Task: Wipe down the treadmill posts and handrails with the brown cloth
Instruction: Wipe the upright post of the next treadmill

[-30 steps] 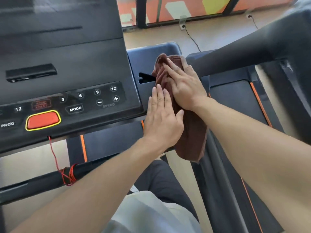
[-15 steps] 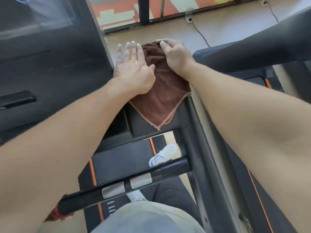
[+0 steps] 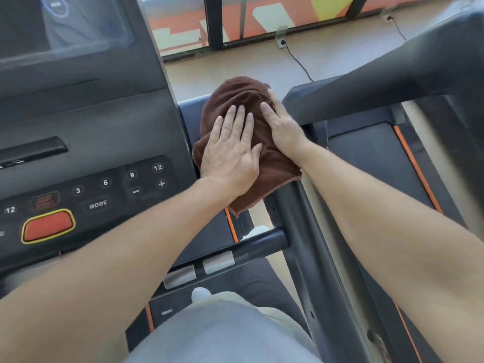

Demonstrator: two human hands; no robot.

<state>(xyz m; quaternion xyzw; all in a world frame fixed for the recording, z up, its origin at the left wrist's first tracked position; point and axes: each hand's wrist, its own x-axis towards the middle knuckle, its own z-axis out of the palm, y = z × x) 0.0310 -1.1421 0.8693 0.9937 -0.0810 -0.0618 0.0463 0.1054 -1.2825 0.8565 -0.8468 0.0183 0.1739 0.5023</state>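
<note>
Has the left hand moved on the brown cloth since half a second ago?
Yes. The left hand has slid down the brown cloth, toward the person and away from the post's top end.

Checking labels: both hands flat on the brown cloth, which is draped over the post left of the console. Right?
One error: the post is to the right of the console, not left of it, as the head view shows. The rest holds: left hand and right hand both lie flat on the brown cloth, which is draped over the post's top.

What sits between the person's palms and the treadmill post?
The brown cloth: in the head view, left hand and right hand press flat on it, draped over the post top.
</note>
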